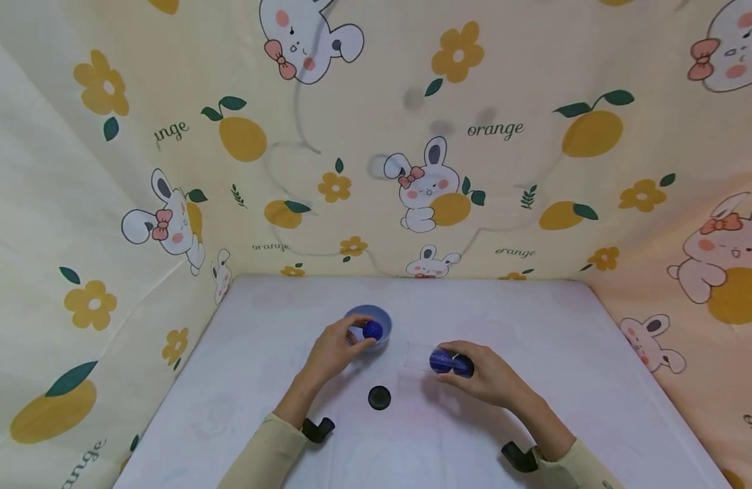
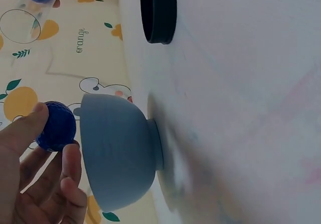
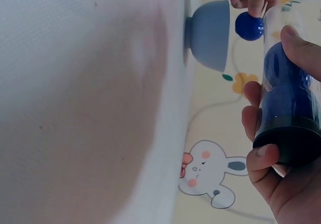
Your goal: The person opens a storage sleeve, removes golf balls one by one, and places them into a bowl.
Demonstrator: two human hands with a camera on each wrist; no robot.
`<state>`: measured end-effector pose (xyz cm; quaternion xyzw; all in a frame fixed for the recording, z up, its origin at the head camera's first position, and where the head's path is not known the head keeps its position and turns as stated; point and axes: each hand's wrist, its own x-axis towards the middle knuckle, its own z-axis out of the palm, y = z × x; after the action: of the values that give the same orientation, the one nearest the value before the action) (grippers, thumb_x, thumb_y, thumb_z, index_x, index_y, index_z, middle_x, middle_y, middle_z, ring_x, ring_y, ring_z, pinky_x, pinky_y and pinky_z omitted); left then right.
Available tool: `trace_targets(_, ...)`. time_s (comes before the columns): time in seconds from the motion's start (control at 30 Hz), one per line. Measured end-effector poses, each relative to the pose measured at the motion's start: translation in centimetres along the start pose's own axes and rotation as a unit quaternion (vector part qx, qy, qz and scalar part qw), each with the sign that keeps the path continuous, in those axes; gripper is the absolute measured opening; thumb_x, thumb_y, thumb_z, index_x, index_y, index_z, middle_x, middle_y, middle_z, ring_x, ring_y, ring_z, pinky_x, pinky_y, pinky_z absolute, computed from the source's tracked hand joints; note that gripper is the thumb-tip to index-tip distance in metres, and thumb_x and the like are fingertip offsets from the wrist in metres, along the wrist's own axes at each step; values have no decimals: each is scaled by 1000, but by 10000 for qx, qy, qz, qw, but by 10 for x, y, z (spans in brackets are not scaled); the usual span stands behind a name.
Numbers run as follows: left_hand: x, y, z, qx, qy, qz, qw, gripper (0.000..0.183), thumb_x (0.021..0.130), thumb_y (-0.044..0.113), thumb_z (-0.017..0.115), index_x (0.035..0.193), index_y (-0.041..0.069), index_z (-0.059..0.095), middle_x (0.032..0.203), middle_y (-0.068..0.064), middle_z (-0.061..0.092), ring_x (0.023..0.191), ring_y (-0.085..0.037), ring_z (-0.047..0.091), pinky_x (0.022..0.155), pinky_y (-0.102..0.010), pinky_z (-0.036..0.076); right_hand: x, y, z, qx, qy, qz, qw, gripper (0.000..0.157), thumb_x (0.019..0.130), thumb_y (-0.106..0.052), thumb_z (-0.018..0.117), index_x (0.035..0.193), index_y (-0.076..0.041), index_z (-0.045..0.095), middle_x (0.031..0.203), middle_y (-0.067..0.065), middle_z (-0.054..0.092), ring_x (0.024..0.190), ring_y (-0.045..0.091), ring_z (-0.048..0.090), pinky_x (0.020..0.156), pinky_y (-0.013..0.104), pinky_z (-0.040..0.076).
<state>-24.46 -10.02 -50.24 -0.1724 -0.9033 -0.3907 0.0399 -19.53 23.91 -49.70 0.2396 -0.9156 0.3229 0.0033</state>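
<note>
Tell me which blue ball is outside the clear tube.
The ball the left hand pinches above the bowl; the other two balls sit inside the tube, held in the right hand.

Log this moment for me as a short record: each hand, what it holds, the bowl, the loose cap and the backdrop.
Left hand: pinches a dark blue, round ball above the rim of a light blue, round bowl
Bowl: upright on the white tabletop
Right hand: grips a clear, cylindrical tube, held sideways off the tabletop
Tube contents: two dark blue balls
Tube ends: black, round end cap on one, other open
Loose cap: black, round, lying on the tabletop
Backdrop: cream sheet printed with rabbits, oranges and flowers
</note>
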Motion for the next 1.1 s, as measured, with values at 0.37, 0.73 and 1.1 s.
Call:
trace_targets(0.37, 2, -2, 2, 363, -25, -306, 9989, 45, 97, 37, 82, 137, 23, 69, 128, 1, 73, 76, -9, 56, 61, -26, 48, -1, 3, 3, 28, 22, -9, 10000, 60, 93, -48, 84, 140, -14, 68, 136, 11, 71, 116, 27, 70, 92, 45, 60)
trace_targets(0.73, 2, -3, 3, 781, 28, -254, 9966, 42, 97, 34, 83, 135, 21, 70, 128, 1, 74, 76, -8, 54, 63, -26, 46, 0, 4, 6, 11, -22, 51, 10000, 59, 93, -46, 84, 140, -14, 68, 137, 12, 71, 116, 28, 69, 92, 48, 60)
trace_targets(1.1, 1, -6, -1, 735, -19, -291, 9969, 36, 100, 30, 80, 133, 17, 72, 122, -6, 74, 79, -11, 56, 67, -28, 49, 1, 2, 8, 17, -78, 115, 9999, 60, 93, -48, 84, 140, -15, 69, 138, 11, 71, 118, 29, 69, 95, 50, 60)
